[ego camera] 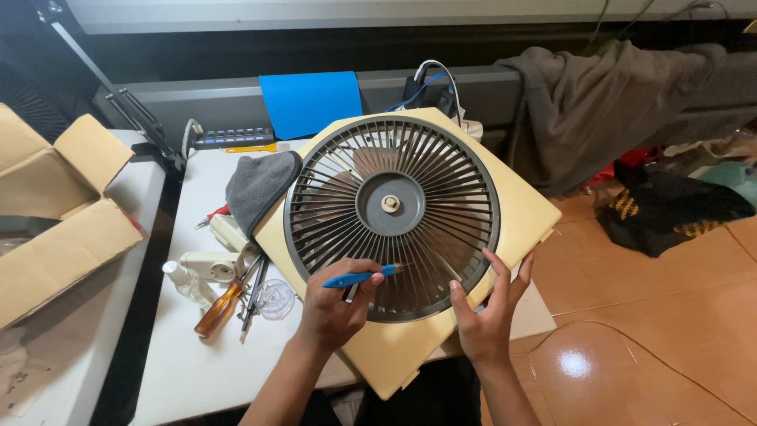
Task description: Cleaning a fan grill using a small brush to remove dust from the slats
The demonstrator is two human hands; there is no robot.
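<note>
A cream square box fan [516, 213] lies tilted on a white table, its round dark grille [392, 217] facing up. My left hand [335, 304] grips a small blue-handled tool [353, 277] whose tip rests on the lower grille ribs. At the fan's lower right edge, my right hand [485, 312] has its fingers spread and pressed against the grille rim and cream frame.
Left of the fan lie a grey cloth [256, 185], a brown-handled screwdriver [219, 308], a small clear bottle [185, 282], a white power strip [206, 266] and pliers. An open cardboard box [55, 205] stands at far left. Clothes [607, 102] hang at right above the tiled floor.
</note>
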